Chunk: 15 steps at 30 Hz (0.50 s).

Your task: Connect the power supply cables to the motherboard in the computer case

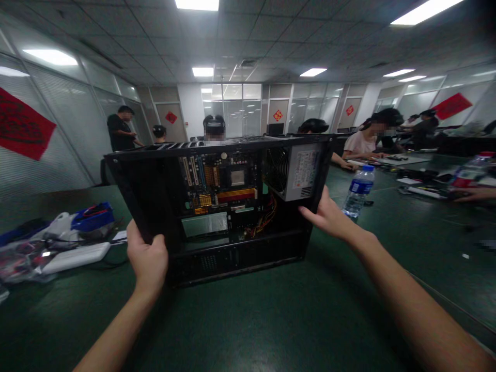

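Note:
A black computer case (pixel 155 186) stands tilted up on the green table (pixel 271 320), its open side facing me. Inside I see a motherboard (pixel 220 186), a grey power supply with a fan (pixel 292 170) at the upper right and a bundle of coloured wires (pixel 267 217). My left hand (pixel 147 256) grips the case's left edge, fingers wrapped round it. My right hand (pixel 327 214) holds the right edge, thumb in front and fingers behind.
A water bottle (pixel 359 190) stands just right of the case. At the left lie a white flat device (pixel 75 257), a blue object (pixel 93 217) and plastic bags (pixel 19 258). Several people sit or stand behind the case. Another bottle (pixel 470 170) is at far right.

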{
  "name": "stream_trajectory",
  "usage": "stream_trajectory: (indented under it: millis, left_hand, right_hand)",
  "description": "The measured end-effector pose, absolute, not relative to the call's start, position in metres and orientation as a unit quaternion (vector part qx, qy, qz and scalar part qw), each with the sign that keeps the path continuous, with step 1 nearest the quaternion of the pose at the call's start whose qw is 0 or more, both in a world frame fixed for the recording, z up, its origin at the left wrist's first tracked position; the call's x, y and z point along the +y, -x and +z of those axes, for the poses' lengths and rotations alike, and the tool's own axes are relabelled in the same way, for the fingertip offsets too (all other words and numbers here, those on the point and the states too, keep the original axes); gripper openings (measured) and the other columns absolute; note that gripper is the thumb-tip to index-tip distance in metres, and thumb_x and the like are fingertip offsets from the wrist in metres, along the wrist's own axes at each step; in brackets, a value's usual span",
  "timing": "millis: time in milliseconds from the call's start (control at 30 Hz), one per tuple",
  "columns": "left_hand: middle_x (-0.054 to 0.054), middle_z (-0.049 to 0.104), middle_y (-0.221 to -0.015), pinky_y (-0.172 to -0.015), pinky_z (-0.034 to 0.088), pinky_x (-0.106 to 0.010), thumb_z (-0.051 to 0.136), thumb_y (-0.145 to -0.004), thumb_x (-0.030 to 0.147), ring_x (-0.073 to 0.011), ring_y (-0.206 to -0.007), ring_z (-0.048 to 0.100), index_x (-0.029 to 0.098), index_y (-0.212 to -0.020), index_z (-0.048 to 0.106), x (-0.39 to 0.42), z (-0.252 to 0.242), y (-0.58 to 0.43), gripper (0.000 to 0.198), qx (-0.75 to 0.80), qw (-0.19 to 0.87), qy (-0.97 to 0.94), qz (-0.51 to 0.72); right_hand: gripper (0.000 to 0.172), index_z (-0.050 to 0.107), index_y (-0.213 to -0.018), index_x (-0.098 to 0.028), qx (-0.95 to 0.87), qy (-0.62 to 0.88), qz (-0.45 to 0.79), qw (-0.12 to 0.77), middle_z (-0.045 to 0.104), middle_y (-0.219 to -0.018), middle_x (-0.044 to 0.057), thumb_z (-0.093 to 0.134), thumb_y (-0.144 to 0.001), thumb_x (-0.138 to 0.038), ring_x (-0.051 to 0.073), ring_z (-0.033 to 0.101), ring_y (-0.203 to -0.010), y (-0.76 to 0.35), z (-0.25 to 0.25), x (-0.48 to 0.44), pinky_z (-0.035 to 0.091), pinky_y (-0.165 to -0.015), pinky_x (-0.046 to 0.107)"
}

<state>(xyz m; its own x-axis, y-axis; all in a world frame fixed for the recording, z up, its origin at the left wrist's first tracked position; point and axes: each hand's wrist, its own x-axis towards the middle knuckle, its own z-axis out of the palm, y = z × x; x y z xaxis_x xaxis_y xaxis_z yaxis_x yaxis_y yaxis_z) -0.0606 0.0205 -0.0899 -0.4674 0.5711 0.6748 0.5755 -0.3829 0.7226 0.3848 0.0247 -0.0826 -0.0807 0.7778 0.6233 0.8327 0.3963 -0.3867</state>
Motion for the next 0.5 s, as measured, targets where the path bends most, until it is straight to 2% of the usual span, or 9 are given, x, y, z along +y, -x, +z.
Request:
stream_trajectory:
  millis: [100, 167, 233, 267, 333, 400, 500]
  left_hand:
    - [-0.007, 0.066, -0.112, -0.099, 0.051, -0.038, 0.056, -0.071, 0.023, -0.0263, -0.104, 0.063, 0.017, -0.123, 0.061, 0.017, -0.089, 0.059, 0.052, -0.551, -0.019, 0.496, -0.671]
    - [-0.007, 0.067, -0.11, -0.097, 0.051, -0.037, 0.056, -0.071, 0.023, -0.0249, -0.101, 0.064, 0.017, -0.123, 0.061, 0.014, -0.089, 0.059, 0.053, -0.548, -0.032, 0.491, -0.677]
    - [-0.007, 0.067, -0.109, -0.097, 0.051, -0.037, 0.057, -0.072, 0.023, -0.0243, -0.1, 0.064, 0.017, -0.122, 0.061, 0.012, -0.089, 0.058, 0.051, -0.545, -0.036, 0.491, -0.679]
    - [-0.007, 0.067, -0.109, -0.097, 0.051, -0.037, 0.058, -0.072, 0.024, -0.0243, -0.1, 0.063, 0.017, -0.122, 0.061, 0.012, -0.09, 0.058, 0.05, -0.542, -0.036, 0.491, -0.681]
    - [-0.007, 0.067, -0.11, -0.098, 0.05, -0.038, 0.059, -0.074, 0.025, -0.0245, -0.101, 0.063, 0.017, -0.12, 0.061, 0.013, -0.091, 0.059, 0.047, -0.537, -0.032, 0.492, -0.685]
    - [-0.007, 0.066, -0.109, -0.098, 0.05, -0.038, 0.06, -0.076, 0.026, -0.0241, -0.101, 0.062, 0.017, -0.119, 0.062, 0.014, -0.093, 0.059, 0.044, -0.53, -0.026, 0.492, -0.69]
    - [-0.007, 0.067, -0.109, -0.097, 0.05, -0.037, 0.061, -0.078, 0.027, -0.0238, -0.1, 0.063, 0.016, -0.119, 0.062, 0.016, -0.094, 0.058, 0.042, -0.52, -0.02, 0.497, -0.694]
  right_hand:
    - [0.075, 0.025, -0.152, -0.016, -0.769, 0.569, -0.001, 0.291, 0.045, -0.15, 0.02, 0.051, -0.094, -0.056, 0.034, 0.057, -0.129, -0.388, -0.062, 0.011, 0.047, -0.109, 0.049]
    - [0.062, 0.036, -0.147, -0.016, -0.766, 0.601, 0.013, 0.23, 0.056, -0.14, 0.019, 0.045, -0.098, -0.053, 0.032, 0.062, -0.121, -0.385, -0.051, 0.0, 0.051, -0.103, 0.046]
    - [0.043, 0.059, -0.123, -0.014, -0.749, 0.65, 0.018, 0.127, 0.069, -0.114, 0.018, 0.042, -0.1, -0.047, 0.032, 0.07, -0.101, -0.377, -0.042, -0.014, 0.055, -0.089, 0.045]
    - [0.037, 0.066, -0.107, -0.015, -0.742, 0.666, 0.019, 0.073, 0.072, -0.1, 0.016, 0.042, -0.1, -0.043, 0.031, 0.071, -0.089, -0.369, -0.038, -0.022, 0.056, -0.081, 0.043]
    - [0.033, 0.067, -0.087, -0.017, -0.747, 0.665, 0.009, 0.005, 0.07, -0.084, 0.013, 0.044, -0.1, -0.037, 0.027, 0.069, -0.075, -0.349, -0.031, -0.035, 0.053, -0.07, 0.038]
    - [0.03, 0.067, -0.09, -0.018, -0.783, 0.621, -0.023, 0.033, 0.07, -0.086, 0.011, 0.042, -0.101, -0.031, 0.024, 0.068, -0.075, -0.322, -0.025, -0.04, 0.049, -0.069, 0.034]
    - [0.024, 0.066, -0.1, -0.016, -0.859, 0.499, -0.056, 0.102, 0.07, -0.102, 0.012, 0.044, -0.094, -0.011, 0.023, 0.068, -0.093, -0.281, -0.023, -0.02, 0.049, -0.079, 0.031]
